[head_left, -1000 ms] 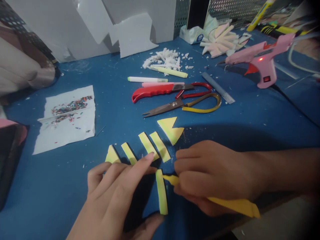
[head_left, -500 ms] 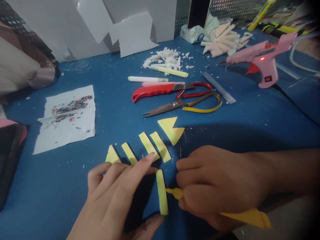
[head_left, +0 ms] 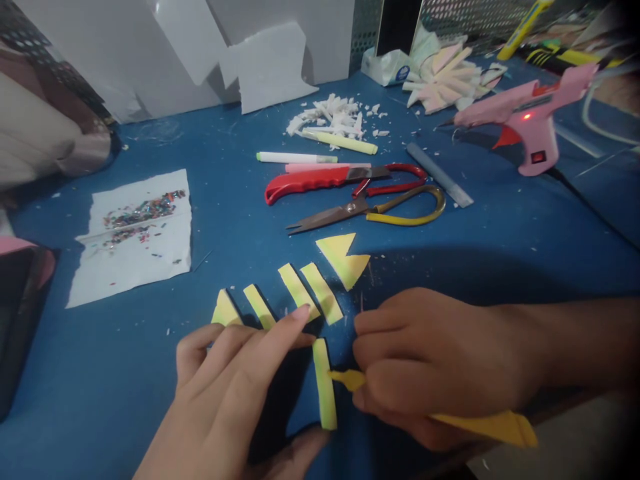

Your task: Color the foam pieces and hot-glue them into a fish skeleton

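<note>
My left hand (head_left: 235,387) steadies a short yellow-green strip (head_left: 325,387) on edge, a fingertip at its upper end and the thumb at its lower end. Wrapped round a yellow marker (head_left: 353,380), my right hand (head_left: 430,367) brings its narrow tip against the strip's right side. The marker's back end sticks out below the fist. Beyond the fingers lie similar strips (head_left: 323,293), a small triangle (head_left: 226,310) partly hidden by the left hand, and a notched tail-like piece (head_left: 345,260).
Large scissors (head_left: 330,217) and a red-handled cutter (head_left: 307,183) lie ahead, with pens (head_left: 295,158) behind. A pink glue gun (head_left: 537,127) with a lit red light stands right, trailing its cable. Left are glitter-like bits on paper (head_left: 173,273) and a dark phone-like device (head_left: 20,320).
The marker tip has shifted slightly up along the strip, and its back end has moved a little left and up. My left hand holds nearly the same pose.
</note>
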`<state>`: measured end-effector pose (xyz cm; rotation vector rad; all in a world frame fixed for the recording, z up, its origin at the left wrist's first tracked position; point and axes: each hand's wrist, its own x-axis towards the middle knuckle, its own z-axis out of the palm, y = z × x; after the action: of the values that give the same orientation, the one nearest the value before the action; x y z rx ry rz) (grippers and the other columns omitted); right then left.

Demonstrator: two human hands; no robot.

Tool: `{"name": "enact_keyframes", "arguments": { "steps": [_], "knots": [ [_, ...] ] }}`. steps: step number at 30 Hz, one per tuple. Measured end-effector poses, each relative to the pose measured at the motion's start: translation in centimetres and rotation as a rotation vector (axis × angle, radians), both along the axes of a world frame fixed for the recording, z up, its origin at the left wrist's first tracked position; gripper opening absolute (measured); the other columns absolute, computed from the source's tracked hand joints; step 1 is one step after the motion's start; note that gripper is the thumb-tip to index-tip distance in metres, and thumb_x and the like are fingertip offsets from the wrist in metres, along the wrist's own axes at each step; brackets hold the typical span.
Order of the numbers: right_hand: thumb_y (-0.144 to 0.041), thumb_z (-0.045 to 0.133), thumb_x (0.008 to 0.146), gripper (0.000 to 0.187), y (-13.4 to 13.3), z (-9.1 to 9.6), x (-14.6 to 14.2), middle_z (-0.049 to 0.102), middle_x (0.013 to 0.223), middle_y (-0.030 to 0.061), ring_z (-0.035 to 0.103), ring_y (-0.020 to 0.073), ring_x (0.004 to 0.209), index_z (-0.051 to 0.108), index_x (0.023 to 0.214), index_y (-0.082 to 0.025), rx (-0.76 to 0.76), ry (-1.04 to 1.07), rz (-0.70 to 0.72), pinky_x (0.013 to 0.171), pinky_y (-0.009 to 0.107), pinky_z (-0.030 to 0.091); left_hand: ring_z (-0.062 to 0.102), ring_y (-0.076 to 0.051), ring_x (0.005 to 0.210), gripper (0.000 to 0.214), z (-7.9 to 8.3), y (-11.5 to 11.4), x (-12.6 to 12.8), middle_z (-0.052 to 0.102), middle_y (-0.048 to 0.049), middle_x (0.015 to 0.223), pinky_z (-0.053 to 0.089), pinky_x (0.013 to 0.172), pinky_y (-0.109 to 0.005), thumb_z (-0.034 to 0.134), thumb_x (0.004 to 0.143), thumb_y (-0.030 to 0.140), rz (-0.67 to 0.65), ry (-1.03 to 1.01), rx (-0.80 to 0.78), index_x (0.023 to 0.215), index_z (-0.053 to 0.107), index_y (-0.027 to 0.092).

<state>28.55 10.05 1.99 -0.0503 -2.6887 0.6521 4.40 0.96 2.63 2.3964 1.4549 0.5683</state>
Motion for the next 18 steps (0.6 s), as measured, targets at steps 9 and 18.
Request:
{"name": "enact_keyframes", "arguments": {
  "steps": [9, 18],
  "knots": [
    [-0.015, 0.058, 0.085, 0.010, 0.02, -0.23, -0.11, 0.056, 0.073, -0.0032, 0.045, 0.0132, 0.069, 0.050, 0.082, -0.019, -0.008, 0.022, -0.019, 0.050, 0.033, 0.026, 0.056, -0.025, 0.092, 0.069, -0.08, -0.04, -0.01, 0.069, -0.0057, 0.111, 0.035, 0.086, -0.046, 0.057, 0.091, 0.020, 0.020, 0.011, 0.006, 0.151, 0.023, 0.023],
    [-0.013, 0.054, 0.088, 0.008, 0.35, -0.30, -0.19, 0.058, 0.078, -0.0026, 0.047, 0.0123, 0.072, 0.049, 0.086, -0.019, -0.045, -0.027, -0.085, 0.055, 0.030, 0.031, 0.051, -0.025, 0.095, 0.071, -0.11, 0.04, -0.08, 0.065, -0.0067, 0.114, 0.031, 0.089, -0.045, 0.057, 0.091, 0.018, -0.015, -0.002, -0.005, 0.152, 0.021, 0.018]
  ]
}}
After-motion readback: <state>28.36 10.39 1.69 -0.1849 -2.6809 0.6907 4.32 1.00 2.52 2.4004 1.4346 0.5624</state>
